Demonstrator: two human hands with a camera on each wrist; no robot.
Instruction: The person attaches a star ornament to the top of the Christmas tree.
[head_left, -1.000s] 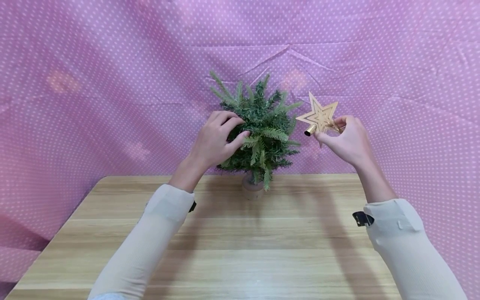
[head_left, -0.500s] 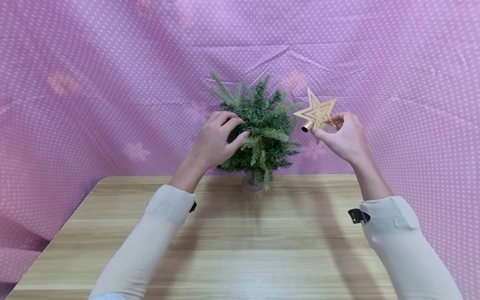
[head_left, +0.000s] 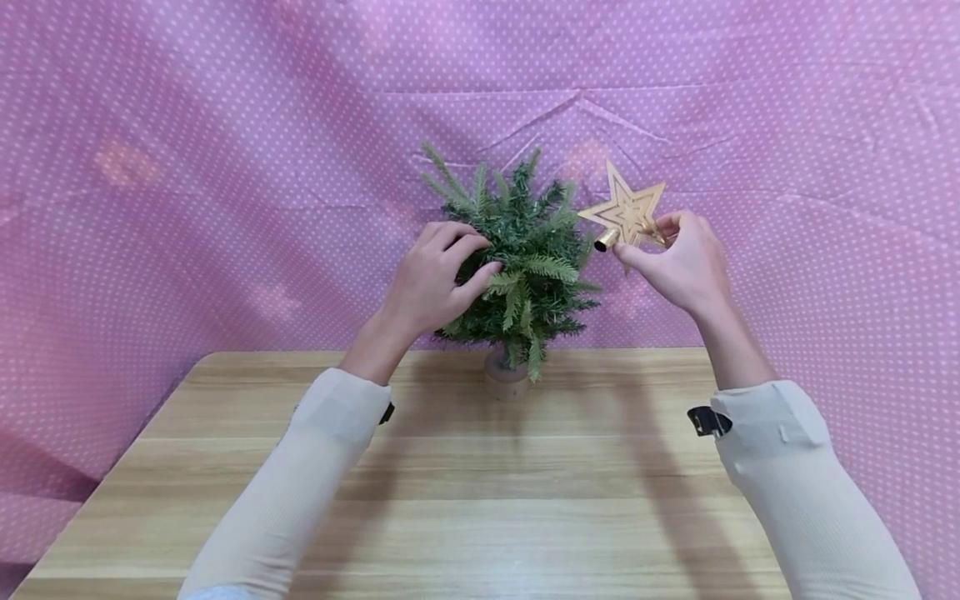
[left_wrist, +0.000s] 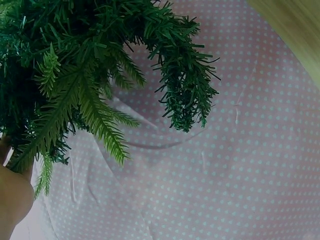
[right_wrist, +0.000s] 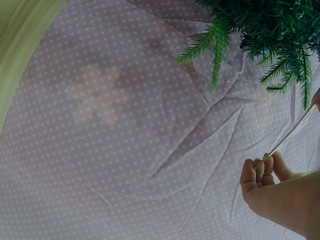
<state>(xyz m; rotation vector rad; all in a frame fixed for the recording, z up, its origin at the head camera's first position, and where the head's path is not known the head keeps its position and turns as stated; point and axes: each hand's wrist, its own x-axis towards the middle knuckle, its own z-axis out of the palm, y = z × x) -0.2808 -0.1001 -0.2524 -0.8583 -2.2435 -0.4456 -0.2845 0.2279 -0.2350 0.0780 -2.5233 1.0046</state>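
Wooden tabletop (head_left: 570, 525), tree (head_left: 536, 237) in round base (head_left: 505, 386), star (head_left: 624, 208) in right hand (head_left: 684, 265)

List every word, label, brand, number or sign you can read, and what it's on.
None: no readable text in any view.
Star: only star-shaped outlines, no lettering seen.
Base of the tree: any marks are too small to read.
Black strap by the right sleeve: any marks are too small to read.
Pink cloth: dots and pale flower-like patches, no writing seen.

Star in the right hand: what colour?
Gold; the star shows best in the head view.
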